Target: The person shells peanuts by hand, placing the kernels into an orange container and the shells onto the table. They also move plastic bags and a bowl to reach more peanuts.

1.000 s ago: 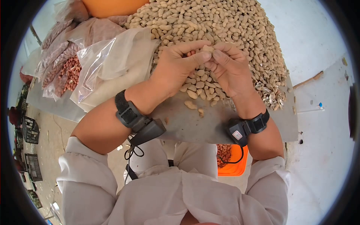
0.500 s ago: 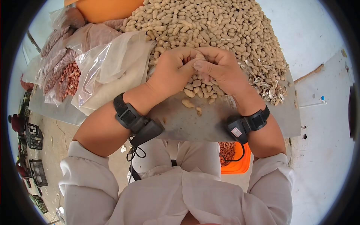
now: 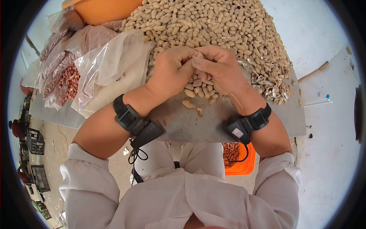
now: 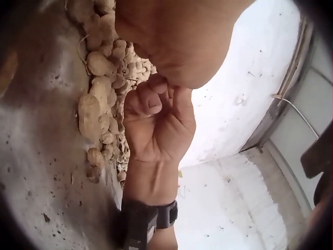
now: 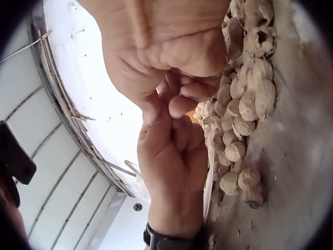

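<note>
Over the near edge of a heap of unshelled peanuts (image 3: pixel 213 23), the left hand (image 3: pixel 169 70) and right hand (image 3: pixel 223 70) meet at their fingertips in the head view. A peanut (image 3: pixel 199 55), mostly hidden, is pinched between them. The right thumb lies across the left fingertips. In the left wrist view the right hand (image 4: pixel 158 130) has curled fingers against the left hand (image 4: pixel 179 41). Fingers cover the peanut in the right wrist view, where the left hand (image 5: pixel 174 172) touches the right hand (image 5: pixel 166 41).
Plastic bags of red kernels (image 3: pixel 68 82) and a clear plastic bag (image 3: pixel 114 61) lie at the left. An orange container (image 3: pixel 103 11) stands behind them. Broken shells (image 3: pixel 272 86) lie right of the hands. Below the table (image 3: pixel 183 124) is an orange tub (image 3: pixel 244 166) holding reddish pieces.
Both hands have moved slightly left and come closer together. The peanut, plainly visible earlier, is now mostly covered by fingers, as are the red kernels seen in the left hand.
</note>
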`<state>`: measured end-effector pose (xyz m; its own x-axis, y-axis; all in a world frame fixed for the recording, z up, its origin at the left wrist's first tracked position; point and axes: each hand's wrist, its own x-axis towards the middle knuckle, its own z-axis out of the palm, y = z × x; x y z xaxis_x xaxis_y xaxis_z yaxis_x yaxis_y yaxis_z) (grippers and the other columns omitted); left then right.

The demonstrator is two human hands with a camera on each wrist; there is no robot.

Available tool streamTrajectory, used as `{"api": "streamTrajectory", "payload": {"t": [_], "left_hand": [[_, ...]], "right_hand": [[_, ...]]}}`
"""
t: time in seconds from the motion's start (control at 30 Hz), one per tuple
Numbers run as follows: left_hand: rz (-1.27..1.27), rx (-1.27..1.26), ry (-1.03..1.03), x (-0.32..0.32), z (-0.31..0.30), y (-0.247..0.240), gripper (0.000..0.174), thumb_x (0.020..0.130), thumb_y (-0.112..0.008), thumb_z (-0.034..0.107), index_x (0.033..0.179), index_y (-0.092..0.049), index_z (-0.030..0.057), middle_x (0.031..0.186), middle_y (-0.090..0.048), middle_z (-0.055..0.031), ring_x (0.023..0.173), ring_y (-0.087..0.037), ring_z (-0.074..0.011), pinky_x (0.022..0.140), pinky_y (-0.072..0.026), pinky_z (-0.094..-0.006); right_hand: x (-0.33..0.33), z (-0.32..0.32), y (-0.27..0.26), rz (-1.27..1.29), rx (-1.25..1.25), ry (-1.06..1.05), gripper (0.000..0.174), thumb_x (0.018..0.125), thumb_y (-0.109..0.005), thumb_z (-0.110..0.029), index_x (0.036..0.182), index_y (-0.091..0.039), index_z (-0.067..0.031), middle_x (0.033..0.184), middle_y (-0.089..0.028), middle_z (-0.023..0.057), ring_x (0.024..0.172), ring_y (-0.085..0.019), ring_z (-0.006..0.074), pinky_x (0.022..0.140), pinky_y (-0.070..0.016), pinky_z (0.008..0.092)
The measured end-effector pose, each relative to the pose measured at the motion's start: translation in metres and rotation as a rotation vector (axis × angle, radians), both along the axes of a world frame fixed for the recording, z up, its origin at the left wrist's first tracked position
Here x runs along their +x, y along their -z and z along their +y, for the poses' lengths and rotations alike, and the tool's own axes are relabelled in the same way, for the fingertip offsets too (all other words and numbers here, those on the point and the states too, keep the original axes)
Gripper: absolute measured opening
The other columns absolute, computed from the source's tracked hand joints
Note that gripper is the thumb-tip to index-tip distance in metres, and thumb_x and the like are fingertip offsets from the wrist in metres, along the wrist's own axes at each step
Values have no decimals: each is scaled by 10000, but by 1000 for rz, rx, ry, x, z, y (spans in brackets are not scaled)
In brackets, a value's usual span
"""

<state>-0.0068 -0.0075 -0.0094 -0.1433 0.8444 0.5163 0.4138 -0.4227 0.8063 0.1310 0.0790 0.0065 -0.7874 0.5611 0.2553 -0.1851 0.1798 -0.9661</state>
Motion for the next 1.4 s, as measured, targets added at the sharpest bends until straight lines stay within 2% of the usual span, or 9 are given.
{"api": "streamTrajectory", "payload": {"t": [0.1, 0.2, 0.4, 0.7, 0.8, 0.9, 1.1, 1.2, 1.4], "left_hand": [[90, 2, -63, 2, -1, -7, 124, 879, -549, 91, 876, -611, -16, 695, -601, -14, 625, -520, -59, 550, -431, -208], [185, 61, -64, 1, 3, -6, 107, 817, -603, 99, 798, -639, 1, 699, -623, -98, 590, -588, -157, 551, -462, -273], [-208, -80, 68, 1, 0, -6, 155, 883, -568, 139, 869, -631, -3, 694, -607, -12, 620, -543, -71, 550, -427, -197], [-922, -246, 407, -7, 9, 1, 216, 947, -437, 144, 1003, -587, -2, 771, -535, 4, 558, -395, -41, 481, -329, -180], [-1027, -300, 385, -6, 10, -3, 203, 947, -418, 131, 987, -568, -1, 751, -495, 8, 532, -354, -48, 463, -301, -186], [-1098, -320, 424, -8, 11, 0, 167, 926, -416, 102, 890, -547, 4, 726, -466, -1, 528, -350, -57, 459, -296, -192], [-1250, -396, 395, -7, 12, -1, 135, 908, -419, 90, 833, -502, 15, 710, -444, -1, 519, -331, -62, 440, -258, -192], [-1210, -405, 371, -7, 12, -1, 125, 903, -426, 84, 857, -517, 11, 714, -456, -1, 518, -336, -60, 436, -257, -196], [-738, -371, 239, -1, 4, -8, 142, 875, -445, 63, 852, -576, 14, 617, -458, 30, 478, -353, -30, 439, -294, -182]], "right_hand": [[0, 2, 1, 9, -137, -22, 252, 816, -665, -213, 918, -641, 16, 681, -599, 32, 540, -549, 83, 466, -413, 193], [3, 8, 3, 39, -328, -60, 249, 855, -617, -201, 965, -632, 22, 734, -614, 44, 560, -570, 102, 496, -452, 211], [2, 6, 0, 97, -456, -77, 229, 877, -576, -164, 1004, -618, 22, 771, -623, 61, 573, -577, 127, 534, -480, 225], [0, 8, 1, 209, -381, 23, 229, 847, -594, -87, 1047, -605, 24, 817, -627, 66, 646, -590, 120, 571, -489, 228], [-1, 9, 2, 209, -253, 32, 210, 834, -601, -65, 1026, -622, 16, 799, -616, 52, 643, -577, 104, 573, -481, 223], [1, 2, -3, -11, 123, 106, 202, 823, -609, -70, 1013, -637, -8, 813, -602, 35, 638, -553, 90, 584, -465, 214], [-1, 5, 1, -9, 603, 198, 250, 758, -645, -67, 1007, -641, -50, 850, -589, 53, 641, -529, 116, 601, -450, 237], [-1, 3, -1, 3, 678, 222, 248, 745, -648, -69, 992, -643, -49, 828, -582, 64, 648, -526, 132, 599, -446, 250], [0, 3, -1, 12, 617, 225, 221, 741, -640, -72, 961, -650, -55, 786, -560, 60, 630, -511, 143, 571, -424, 258]]}}
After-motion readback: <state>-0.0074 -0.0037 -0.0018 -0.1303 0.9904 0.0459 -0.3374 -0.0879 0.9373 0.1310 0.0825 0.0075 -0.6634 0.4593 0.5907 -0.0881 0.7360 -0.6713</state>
